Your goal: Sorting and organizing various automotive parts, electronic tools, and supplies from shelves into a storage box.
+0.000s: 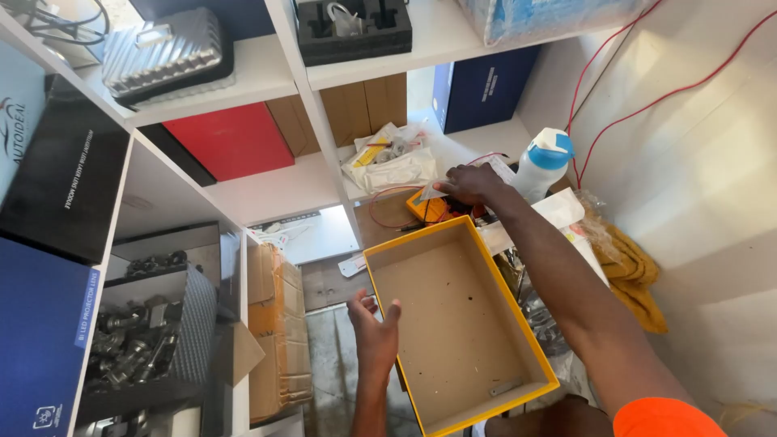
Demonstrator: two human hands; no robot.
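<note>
A shallow open cardboard box with yellow edges (486, 259) lies in front of me, nearly bare inside except for a small grey strip near its near corner. My left hand (374, 328) hovers just off the box's left wall, fingers apart, holding nothing. My right hand (471, 183) reaches past the box's far end and rests on an orange device (429, 209) with a thin red wire (384, 212), fingers closed over a small pale piece. Whether it grips the device is unclear.
A white bottle with a blue cap (542, 162) stands right of my right hand. White shelves (275, 190) hold a red box (235, 137), bagged parts (388, 162), a blue box (481, 89). Bins of metal parts (137, 336) sit left; yellow cloth (631, 275) right.
</note>
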